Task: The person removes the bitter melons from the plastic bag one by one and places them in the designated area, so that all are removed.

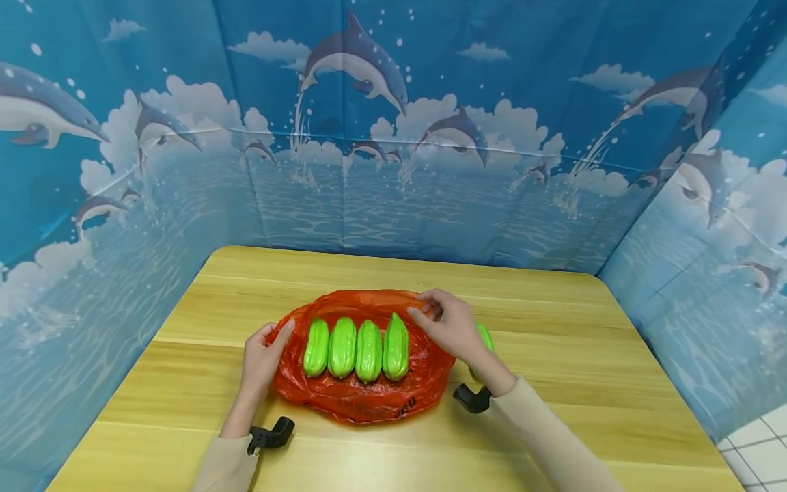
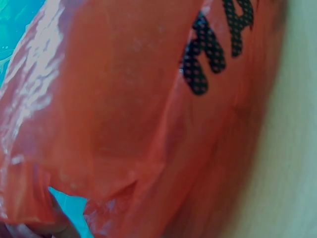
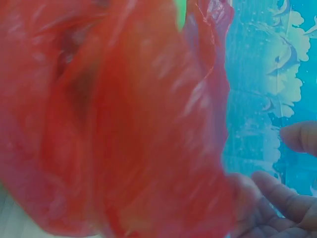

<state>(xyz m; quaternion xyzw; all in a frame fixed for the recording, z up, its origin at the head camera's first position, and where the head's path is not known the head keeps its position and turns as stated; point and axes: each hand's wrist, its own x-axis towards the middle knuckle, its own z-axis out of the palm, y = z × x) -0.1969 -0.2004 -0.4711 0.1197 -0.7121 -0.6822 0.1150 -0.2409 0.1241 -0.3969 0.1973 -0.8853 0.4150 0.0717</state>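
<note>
A red plastic bag (image 1: 369,400) with black print lies spread open on the table, its film raised around the rim. Several bright green, plump elongated vegetables (image 1: 369,350) sit side by side in its mouth. At the bag's left edge my left hand (image 1: 261,359) pinches the film between thumb and fingers. My right hand (image 1: 451,321) is at the far right edge, thumb spread away from the fingers. In the right wrist view its fingertips (image 3: 242,196) touch the film and the thumb (image 3: 299,138) stands clear of it.
Another green vegetable (image 1: 484,336) lies on the wooden table (image 1: 553,424) to the right, partly hidden by my right wrist. A blue dolphin-print curtain (image 1: 393,205) stands behind the table and along both sides. Each wrist wears a black strap mount (image 1: 270,435).
</note>
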